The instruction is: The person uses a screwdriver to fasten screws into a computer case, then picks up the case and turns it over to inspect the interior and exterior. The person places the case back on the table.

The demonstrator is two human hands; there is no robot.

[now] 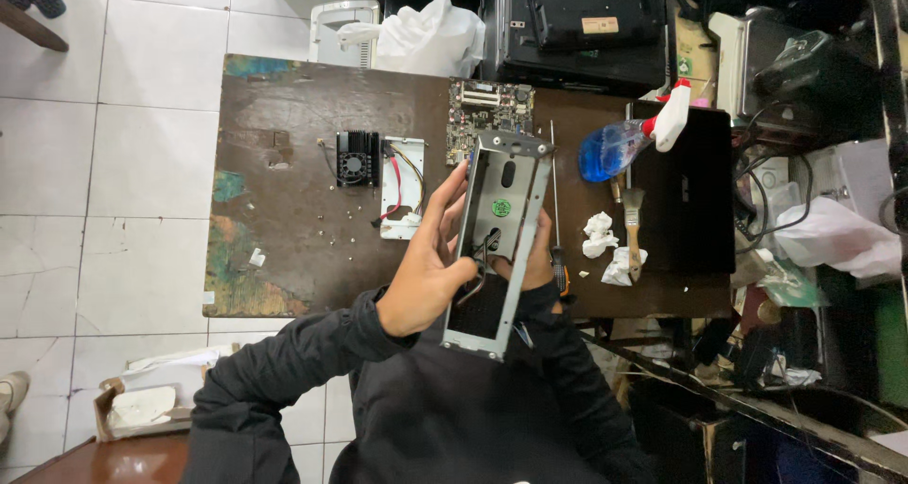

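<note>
I hold a grey metal computer case frame (511, 167) tilted up over the near edge of the brown table (284, 257). My left hand (430, 262) grips its left side, fingers stretched along the rim. My right hand (536, 257) supports it from behind on the right, mostly hidden by the frame. A thin black cable loop (482, 257) hangs inside the frame. Beyond the frame lies a green circuit board (487, 106) flat on the table.
On the table: a black heatsink fan (357, 157), a white bracket with red wires (402, 186), loose screws (355, 221), a long screwdriver (556, 229), a brush (632, 219), crumpled tissues (600, 235), a blue spray bottle (624, 139), a black laptop (695, 191). Cluttered shelves stand at right.
</note>
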